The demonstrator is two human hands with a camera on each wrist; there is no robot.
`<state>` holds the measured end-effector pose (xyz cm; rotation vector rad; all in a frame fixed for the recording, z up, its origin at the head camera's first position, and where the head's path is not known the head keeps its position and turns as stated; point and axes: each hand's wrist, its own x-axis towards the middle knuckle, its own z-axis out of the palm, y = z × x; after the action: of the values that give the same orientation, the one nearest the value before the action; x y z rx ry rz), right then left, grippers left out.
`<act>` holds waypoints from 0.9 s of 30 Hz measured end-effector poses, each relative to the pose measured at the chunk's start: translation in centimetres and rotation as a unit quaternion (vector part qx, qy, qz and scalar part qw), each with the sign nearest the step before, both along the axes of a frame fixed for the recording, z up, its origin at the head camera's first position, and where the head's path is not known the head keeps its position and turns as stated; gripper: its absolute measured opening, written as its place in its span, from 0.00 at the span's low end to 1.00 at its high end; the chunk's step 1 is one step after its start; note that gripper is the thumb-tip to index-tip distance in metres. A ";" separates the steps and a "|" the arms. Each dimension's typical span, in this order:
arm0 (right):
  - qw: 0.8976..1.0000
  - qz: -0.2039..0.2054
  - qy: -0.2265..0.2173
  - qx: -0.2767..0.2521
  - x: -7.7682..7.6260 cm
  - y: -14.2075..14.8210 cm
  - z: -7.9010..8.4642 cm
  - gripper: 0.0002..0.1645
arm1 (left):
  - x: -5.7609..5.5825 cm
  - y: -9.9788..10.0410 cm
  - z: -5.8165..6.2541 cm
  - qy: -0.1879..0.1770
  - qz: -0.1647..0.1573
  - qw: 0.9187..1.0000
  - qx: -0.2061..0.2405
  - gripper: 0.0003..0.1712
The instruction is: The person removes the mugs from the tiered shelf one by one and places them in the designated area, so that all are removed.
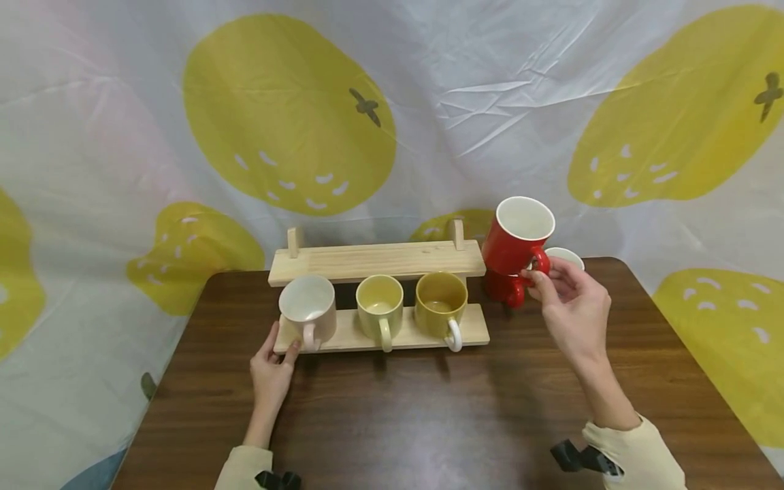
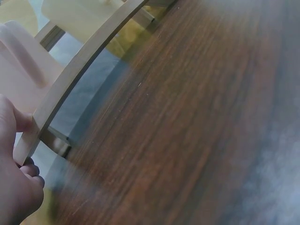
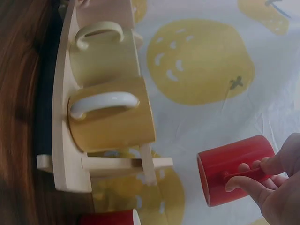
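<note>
My right hand (image 1: 577, 312) pinches the handle of a red mug (image 1: 513, 239), white inside. The mug is held upright beside the right end of a two-tier wooden rack (image 1: 380, 261), overlapping a second red mug (image 1: 503, 288) in the head view. Thumb and fingers of my left hand (image 1: 271, 376) grip the left end of the lower shelf (image 2: 70, 80). Along that shelf stand a pale pink mug (image 1: 308, 312), a pale yellow mug (image 1: 380, 307) and a mustard mug (image 1: 439, 307) with a white handle. All three handles face me.
The rack stands on a dark wooden table (image 1: 392, 415). Its upper shelf bears no mugs. Behind the right hand shows the white rim of another cup (image 1: 566, 256). A hanging cloth (image 1: 453, 163) with yellow fruit prints closes off the back.
</note>
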<state>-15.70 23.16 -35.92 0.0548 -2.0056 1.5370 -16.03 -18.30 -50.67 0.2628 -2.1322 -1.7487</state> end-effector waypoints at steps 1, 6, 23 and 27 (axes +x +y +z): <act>1.000 -0.001 0.001 -0.007 0.0 0.2 -0.1 0.10 | 0.0 0.0 0.0 -0.001 0.000 1.000 -0.001 0.33; 1.000 -0.017 0.016 -0.015 0.2 1.2 -0.4 0.10 | 0.1 0.1 -0.1 -0.002 -0.002 1.000 0.000 0.34; 0.996 -0.060 0.051 -0.052 -0.3 5.7 -2.1 0.11 | -1.5 -1.1 -3.5 -0.004 0.002 1.000 0.023 0.35; 0.993 -0.050 0.063 -0.082 -0.4 6.7 -2.3 0.11 | -1.5 -1.1 -3.5 -0.007 0.001 1.000 0.024 0.35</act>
<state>-16.06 29.90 -38.20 -0.0143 -1.7532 1.5887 -17.53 -19.40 -54.13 0.2903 -2.1011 -1.8025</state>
